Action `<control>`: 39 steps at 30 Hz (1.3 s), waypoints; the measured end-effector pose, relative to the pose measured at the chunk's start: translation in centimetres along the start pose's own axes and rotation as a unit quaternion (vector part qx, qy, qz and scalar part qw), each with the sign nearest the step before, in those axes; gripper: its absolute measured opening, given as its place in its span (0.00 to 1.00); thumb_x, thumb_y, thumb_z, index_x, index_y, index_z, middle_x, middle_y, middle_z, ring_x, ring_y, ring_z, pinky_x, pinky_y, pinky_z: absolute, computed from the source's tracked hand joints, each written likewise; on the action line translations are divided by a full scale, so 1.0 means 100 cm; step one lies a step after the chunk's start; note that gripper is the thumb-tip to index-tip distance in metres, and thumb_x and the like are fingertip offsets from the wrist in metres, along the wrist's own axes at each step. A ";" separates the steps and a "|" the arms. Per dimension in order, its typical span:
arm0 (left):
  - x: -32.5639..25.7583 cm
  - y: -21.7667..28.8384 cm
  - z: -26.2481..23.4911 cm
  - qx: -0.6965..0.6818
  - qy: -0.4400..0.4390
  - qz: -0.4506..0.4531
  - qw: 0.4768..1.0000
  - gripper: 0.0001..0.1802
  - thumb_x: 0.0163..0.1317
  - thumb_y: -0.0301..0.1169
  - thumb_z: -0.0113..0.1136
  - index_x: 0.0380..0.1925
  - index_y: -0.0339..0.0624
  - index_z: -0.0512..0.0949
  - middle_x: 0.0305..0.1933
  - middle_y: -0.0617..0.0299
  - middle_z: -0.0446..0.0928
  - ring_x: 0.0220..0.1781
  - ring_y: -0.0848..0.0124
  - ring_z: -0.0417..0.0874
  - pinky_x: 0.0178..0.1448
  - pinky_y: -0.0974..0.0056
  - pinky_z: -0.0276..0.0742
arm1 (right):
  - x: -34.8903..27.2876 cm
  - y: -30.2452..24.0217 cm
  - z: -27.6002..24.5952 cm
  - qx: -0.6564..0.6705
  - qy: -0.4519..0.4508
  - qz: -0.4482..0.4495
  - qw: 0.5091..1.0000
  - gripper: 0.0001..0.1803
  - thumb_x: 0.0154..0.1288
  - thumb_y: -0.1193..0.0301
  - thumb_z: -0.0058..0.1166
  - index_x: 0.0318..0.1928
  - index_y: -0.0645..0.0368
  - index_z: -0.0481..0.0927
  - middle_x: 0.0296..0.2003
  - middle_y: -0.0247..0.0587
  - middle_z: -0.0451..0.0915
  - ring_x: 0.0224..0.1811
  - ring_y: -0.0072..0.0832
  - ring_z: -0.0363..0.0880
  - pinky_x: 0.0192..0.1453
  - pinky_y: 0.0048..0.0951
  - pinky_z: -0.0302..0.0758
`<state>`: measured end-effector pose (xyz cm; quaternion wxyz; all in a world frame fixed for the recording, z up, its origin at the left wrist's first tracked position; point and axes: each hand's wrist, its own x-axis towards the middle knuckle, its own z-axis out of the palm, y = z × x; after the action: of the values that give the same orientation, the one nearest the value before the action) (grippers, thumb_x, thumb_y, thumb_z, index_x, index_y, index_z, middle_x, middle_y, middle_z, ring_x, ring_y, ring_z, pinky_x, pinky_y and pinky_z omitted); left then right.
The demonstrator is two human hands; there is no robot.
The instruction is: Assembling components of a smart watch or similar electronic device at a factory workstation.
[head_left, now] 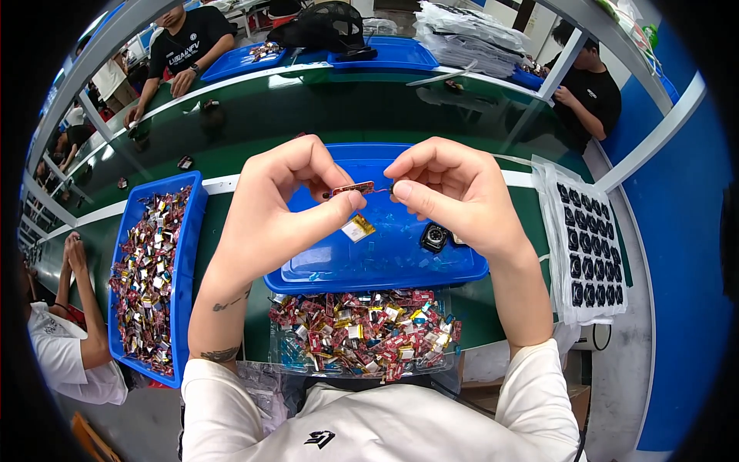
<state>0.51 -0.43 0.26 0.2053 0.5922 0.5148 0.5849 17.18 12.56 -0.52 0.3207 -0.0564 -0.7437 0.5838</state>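
Observation:
My left hand (296, 192) pinches a small red circuit board (359, 188) between thumb and fingers. My right hand (454, 192) is closed at the fingertips on a tiny dark part (394, 187). A thin reddish wire (381, 189) runs between that part and the board. Just below the board shows a silvery pouch battery (357, 228) with yellow tape; whether it hangs from the board or lies beneath, I cannot tell. Both hands are above a blue plastic tray (369, 269). A black square watch-like case (435, 237) sits on the tray, close to my right wrist.
Nearer me, a clear tray (281, 354) is heaped with boards and batteries. A long blue bin (185, 308) at left holds many more. On the right, black cases (589, 242) stand in rows on white sheets (560, 296). Co-workers (192, 42) sit around the green bench (292, 104).

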 end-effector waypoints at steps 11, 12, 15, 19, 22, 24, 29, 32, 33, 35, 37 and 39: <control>0.005 -0.004 0.002 -0.077 -0.046 -0.107 0.990 0.06 0.57 0.26 0.64 0.32 0.35 0.79 0.30 0.64 0.78 0.31 0.80 0.77 0.35 0.74 0.76 | -0.001 -0.001 0.005 -0.076 0.051 -0.082 0.992 0.05 0.57 0.77 0.61 0.35 0.65 0.81 0.32 0.37 0.82 0.33 0.19 0.80 0.37 0.19 0.77; 0.004 -0.005 0.003 -0.095 -0.035 -0.088 0.991 0.05 0.58 0.26 0.64 0.31 0.35 0.79 0.29 0.64 0.78 0.30 0.79 0.77 0.33 0.73 0.78 | 0.000 0.000 0.002 -0.036 0.038 -0.058 0.997 0.06 0.58 0.77 0.61 0.36 0.66 0.81 0.32 0.38 0.82 0.34 0.19 0.80 0.37 0.19 0.77; 0.003 -0.007 0.002 -0.078 -0.027 -0.080 0.993 0.05 0.57 0.25 0.64 0.30 0.34 0.79 0.29 0.63 0.78 0.30 0.78 0.78 0.32 0.71 0.79 | 0.000 0.003 0.000 0.013 0.009 -0.040 0.999 0.07 0.60 0.75 0.60 0.36 0.67 0.81 0.32 0.38 0.81 0.35 0.19 0.79 0.38 0.19 0.76; 0.003 -0.005 0.002 -0.086 -0.039 -0.099 0.991 0.05 0.57 0.25 0.64 0.30 0.34 0.79 0.29 0.63 0.78 0.30 0.78 0.78 0.32 0.71 0.79 | -0.003 0.008 0.003 -0.004 -0.014 -0.064 0.998 0.05 0.62 0.75 0.58 0.35 0.66 0.79 0.30 0.35 0.79 0.33 0.17 0.77 0.37 0.19 0.75; 0.003 -0.009 0.004 -0.080 -0.053 -0.091 0.991 0.05 0.57 0.25 0.63 0.31 0.33 0.79 0.30 0.62 0.78 0.30 0.78 0.78 0.32 0.71 0.79 | -0.003 0.009 0.007 -0.004 -0.029 -0.065 0.997 0.06 0.64 0.75 0.56 0.32 0.66 0.78 0.28 0.33 0.78 0.32 0.16 0.75 0.35 0.18 0.72; 0.005 -0.009 0.007 -0.097 -0.064 -0.111 0.987 0.05 0.57 0.25 0.64 0.31 0.33 0.79 0.29 0.62 0.78 0.30 0.78 0.78 0.31 0.72 0.79 | -0.003 0.013 0.008 0.000 -0.026 -0.058 0.998 0.06 0.65 0.74 0.56 0.32 0.65 0.77 0.28 0.33 0.77 0.31 0.16 0.75 0.34 0.19 0.71; 0.000 -0.001 0.004 -0.071 -0.068 -0.086 0.991 0.06 0.56 0.26 0.64 0.29 0.33 0.80 0.29 0.63 0.79 0.30 0.79 0.77 0.32 0.73 0.77 | 0.009 0.017 -0.005 -0.248 0.061 -0.131 0.958 0.07 0.61 0.72 0.58 0.29 0.63 0.76 0.25 0.37 0.77 0.25 0.23 0.75 0.28 0.23 0.70; -0.001 0.000 0.002 -0.065 -0.056 -0.080 0.993 0.07 0.56 0.27 0.64 0.29 0.34 0.81 0.28 0.64 0.79 0.29 0.80 0.77 0.32 0.74 0.76 | 0.015 0.020 -0.022 -0.613 0.047 0.002 0.789 0.07 0.59 0.74 0.57 0.27 0.64 0.76 0.25 0.44 0.78 0.27 0.35 0.80 0.28 0.34 0.73; -0.002 0.000 0.001 -0.058 -0.054 -0.076 0.994 0.07 0.56 0.27 0.64 0.29 0.33 0.81 0.28 0.63 0.79 0.29 0.80 0.77 0.32 0.73 0.76 | 0.020 0.020 -0.025 -0.622 -0.007 0.113 0.774 0.04 0.57 0.77 0.57 0.34 0.62 0.79 0.32 0.45 0.80 0.35 0.37 0.81 0.35 0.37 0.76; 0.000 0.002 0.003 -0.071 -0.062 -0.090 0.992 0.06 0.56 0.26 0.65 0.29 0.33 0.80 0.29 0.62 0.79 0.30 0.79 0.77 0.32 0.73 0.76 | 0.009 0.043 -0.041 -0.644 -0.006 0.064 0.762 0.09 0.55 0.77 0.57 0.39 0.61 0.78 0.34 0.45 0.79 0.38 0.40 0.80 0.37 0.37 0.75; 0.001 0.004 0.004 -0.080 -0.066 -0.107 0.989 0.05 0.55 0.25 0.65 0.29 0.33 0.80 0.29 0.61 0.79 0.30 0.78 0.77 0.32 0.73 0.75 | 0.004 0.051 -0.050 -0.668 -0.057 0.094 0.736 0.25 0.47 0.77 0.61 0.50 0.57 0.75 0.42 0.43 0.77 0.47 0.42 0.76 0.47 0.37 0.75; 0.001 0.003 0.003 -0.083 -0.069 -0.124 0.986 0.06 0.55 0.25 0.65 0.29 0.34 0.80 0.29 0.62 0.79 0.30 0.79 0.77 0.33 0.73 0.75 | 0.004 0.045 -0.052 -0.651 -0.128 0.130 0.737 0.27 0.43 0.75 0.65 0.49 0.57 0.76 0.42 0.42 0.78 0.47 0.40 0.77 0.46 0.37 0.75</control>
<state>0.90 -0.40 0.51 0.3598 0.5437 0.5188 0.5529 18.41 18.45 -3.86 0.0286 -0.2720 -0.9619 -0.0047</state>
